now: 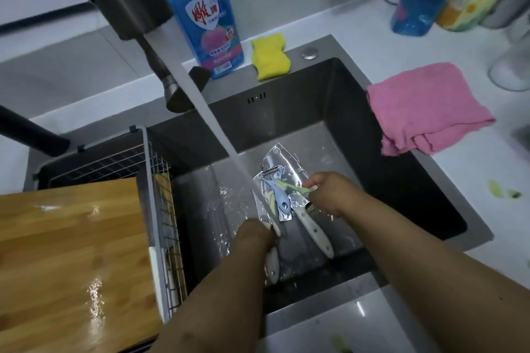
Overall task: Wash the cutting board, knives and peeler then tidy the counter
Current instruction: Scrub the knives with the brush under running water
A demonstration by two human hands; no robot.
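Note:
Water runs from the faucet into the dark sink. A wide cleaver with a white handle lies flat on the sink floor. A blue peeler lies on its blade. My left hand grips the white handle of a second knife, whose blade points up into the stream. My right hand pinches a slim pale-green tool that reaches across the peeler's head. The wet wooden cutting board rests on the left, over a wire rack.
A blue dish soap bottle and a yellow sponge sit behind the sink. A pink cloth hangs over the sink's right rim. Green peel scraps lie on the white counter at right. Bottles and bags crowd the back right corner.

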